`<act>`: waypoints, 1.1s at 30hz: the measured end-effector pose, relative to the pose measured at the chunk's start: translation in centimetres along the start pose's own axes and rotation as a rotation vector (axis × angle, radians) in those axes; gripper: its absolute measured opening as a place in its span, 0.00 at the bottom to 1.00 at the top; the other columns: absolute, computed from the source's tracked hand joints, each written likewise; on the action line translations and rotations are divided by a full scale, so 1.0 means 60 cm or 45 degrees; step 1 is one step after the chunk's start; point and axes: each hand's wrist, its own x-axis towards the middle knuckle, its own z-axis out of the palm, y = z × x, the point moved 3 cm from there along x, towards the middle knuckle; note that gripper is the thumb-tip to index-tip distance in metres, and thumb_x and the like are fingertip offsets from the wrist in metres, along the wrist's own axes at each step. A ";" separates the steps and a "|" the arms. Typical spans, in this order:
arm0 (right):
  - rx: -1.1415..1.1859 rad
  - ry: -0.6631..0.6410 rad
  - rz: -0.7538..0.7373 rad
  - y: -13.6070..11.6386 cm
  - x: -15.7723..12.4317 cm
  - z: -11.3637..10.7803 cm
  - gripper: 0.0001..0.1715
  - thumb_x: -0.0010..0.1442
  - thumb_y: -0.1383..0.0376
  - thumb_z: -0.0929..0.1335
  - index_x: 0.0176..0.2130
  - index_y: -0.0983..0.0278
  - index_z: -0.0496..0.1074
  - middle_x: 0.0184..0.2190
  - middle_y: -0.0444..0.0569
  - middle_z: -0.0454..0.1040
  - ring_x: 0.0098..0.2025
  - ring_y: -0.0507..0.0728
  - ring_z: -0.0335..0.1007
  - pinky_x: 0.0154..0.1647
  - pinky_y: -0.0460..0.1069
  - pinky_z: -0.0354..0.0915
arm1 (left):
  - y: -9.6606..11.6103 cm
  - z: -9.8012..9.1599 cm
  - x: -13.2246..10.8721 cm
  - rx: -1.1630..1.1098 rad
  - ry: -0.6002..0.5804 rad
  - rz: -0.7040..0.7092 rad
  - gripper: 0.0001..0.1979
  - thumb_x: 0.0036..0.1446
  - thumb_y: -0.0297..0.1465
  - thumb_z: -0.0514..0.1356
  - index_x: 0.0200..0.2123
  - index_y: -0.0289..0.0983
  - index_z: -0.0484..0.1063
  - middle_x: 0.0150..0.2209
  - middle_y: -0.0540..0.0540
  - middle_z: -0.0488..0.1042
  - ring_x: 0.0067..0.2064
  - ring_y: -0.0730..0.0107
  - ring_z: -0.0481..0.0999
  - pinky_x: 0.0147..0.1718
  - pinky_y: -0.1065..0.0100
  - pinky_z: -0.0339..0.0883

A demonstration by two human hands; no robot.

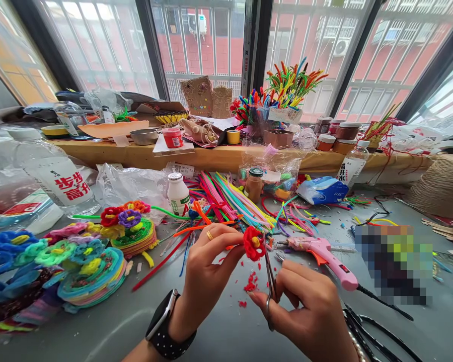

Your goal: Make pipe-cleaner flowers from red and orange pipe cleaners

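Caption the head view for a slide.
The left hand holds a red pipe-cleaner flower; the right hand holds scissors against it, over a cluttered craft table.

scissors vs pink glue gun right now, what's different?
The scissors are in the right hand, blades up at the red flower pinched by the left hand; the glue gun lies on the table, untouched. The scissors are bare metal; the glue gun is pink with an orange trigger. The glue gun trails a black cord; the scissors have none. Both tips point at the flower.

Grey worktable (219, 332), wooden ledge (211, 157) under wide barred windows (200, 45), red brick building (226, 48) outside, bright daylight
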 end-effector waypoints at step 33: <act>0.013 -0.070 0.059 0.006 -0.002 0.006 0.20 0.50 0.62 0.66 0.13 0.64 0.58 0.11 0.39 0.58 0.14 0.46 0.51 0.15 0.42 0.49 | -0.002 -0.002 -0.002 0.029 0.016 -0.026 0.04 0.48 0.24 0.56 0.26 0.36 0.69 0.26 0.48 0.70 0.30 0.71 0.67 0.30 0.69 0.61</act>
